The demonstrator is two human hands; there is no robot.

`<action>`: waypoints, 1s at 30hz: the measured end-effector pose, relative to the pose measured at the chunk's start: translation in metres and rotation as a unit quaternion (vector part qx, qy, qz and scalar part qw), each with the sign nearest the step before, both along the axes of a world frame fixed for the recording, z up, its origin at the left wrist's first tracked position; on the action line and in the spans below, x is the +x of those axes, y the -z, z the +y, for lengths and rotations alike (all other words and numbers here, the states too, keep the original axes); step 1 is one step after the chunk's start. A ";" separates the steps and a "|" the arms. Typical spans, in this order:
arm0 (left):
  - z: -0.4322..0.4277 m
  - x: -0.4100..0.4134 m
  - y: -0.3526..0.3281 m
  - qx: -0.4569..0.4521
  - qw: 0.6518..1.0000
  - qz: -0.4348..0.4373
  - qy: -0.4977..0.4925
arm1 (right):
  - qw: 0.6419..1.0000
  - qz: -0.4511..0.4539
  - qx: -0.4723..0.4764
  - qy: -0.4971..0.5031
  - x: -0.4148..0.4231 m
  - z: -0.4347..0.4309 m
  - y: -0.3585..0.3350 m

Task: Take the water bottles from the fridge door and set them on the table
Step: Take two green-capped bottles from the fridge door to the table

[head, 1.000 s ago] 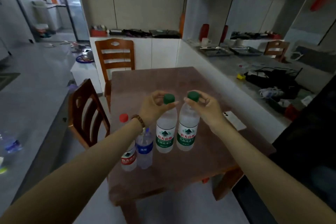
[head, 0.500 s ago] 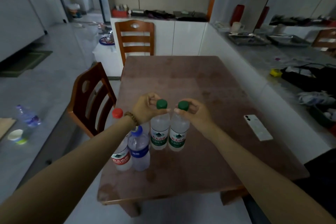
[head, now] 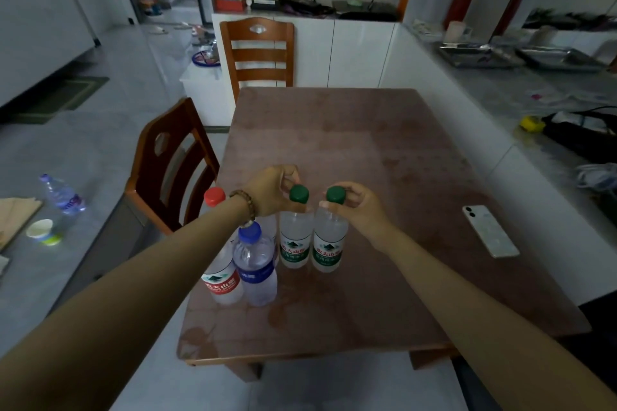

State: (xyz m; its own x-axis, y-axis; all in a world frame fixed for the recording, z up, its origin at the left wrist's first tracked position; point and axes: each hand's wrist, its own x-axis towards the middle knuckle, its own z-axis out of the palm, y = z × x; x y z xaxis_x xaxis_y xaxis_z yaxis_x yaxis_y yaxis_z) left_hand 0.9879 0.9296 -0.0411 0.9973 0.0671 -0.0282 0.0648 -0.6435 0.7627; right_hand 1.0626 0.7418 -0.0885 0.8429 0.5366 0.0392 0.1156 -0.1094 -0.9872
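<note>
Fingers (head: 287, 182) of the left hand (head: 272, 192) curl around the neck of one green-capped bottle (head: 295, 237), pinching it just under its ribbed green cap; fingers of the right hand (head: 355, 205) pinch the neck of the second green-capped bottle (head: 329, 242) the same way. Both bottles are clear, ridged plastic cylinders with green-and-white wrap labels, and they stand upright on the counter (head: 384, 150), side by side and touching or nearly so — directly below the fingers.

A string of brown wooden beads (head: 245, 203) circles the left wrist. Under that wrist and nearer the person than the fingers stand two more upright bottles: a blue-capped bottle (head: 255, 272) of clear plastic with a dark blue label, and, touching it on its left, a red-capped bottle (head: 222, 280) with a red label; the forearm crosses in front of its upper body. A further clear bottle seems to stand behind the blue-capped one, mostly hidden.

The counter is a rectangular top, reddish-brown with a mottled, glossy surface and rounded corners on a wooden frame. Well to the right of the right fingers a flat white phone (head: 490, 231) lies face down near the counter's right edge. Left of the left fingers a dark wooden chair (head: 170, 163) with curved back slats stands at the counter's side — another slatted chair (head: 257, 50) stands at the far end.
</note>
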 end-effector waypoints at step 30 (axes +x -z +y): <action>-0.010 -0.007 -0.036 0.034 0.998 -0.041 0.022 | 0.994 0.010 -0.074 0.085 -0.038 -0.027 -0.046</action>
State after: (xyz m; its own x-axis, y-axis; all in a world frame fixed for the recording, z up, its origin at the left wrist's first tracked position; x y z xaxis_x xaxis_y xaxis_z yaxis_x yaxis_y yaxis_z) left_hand 0.9812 0.9191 -0.0048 0.9982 0.0222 0.0564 -0.0251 -0.6949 0.7186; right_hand 1.0249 0.7146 -0.0421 0.9214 0.3856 -0.0477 0.0632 -0.2699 -0.9608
